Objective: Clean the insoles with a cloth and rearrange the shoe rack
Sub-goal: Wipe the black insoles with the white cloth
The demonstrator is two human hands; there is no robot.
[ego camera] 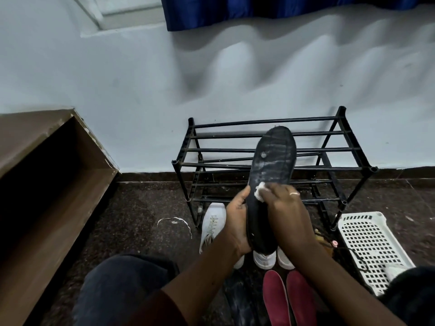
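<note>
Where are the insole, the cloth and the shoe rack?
insole (273, 161), head view, streaked toe half.
cloth (260, 191), head view, middle of the white wad.
shoe rack (175, 163), head view, front-left top corner.

Black insole (273, 161) streaked white; white cloth (330, 189); black shoe rack (270, 150); white perforated basket (369, 243); red shoes (288, 300); blue curtain (282, 8).

Matt black insole (273, 161), streaked with whitish smears — soft white cloth (260, 192) against it. Dull black bars on the shoe rack (235, 135) (metal or plastic, can't tell), white plastic basket (367, 238), dark speckled stone floor (141, 208).
</note>
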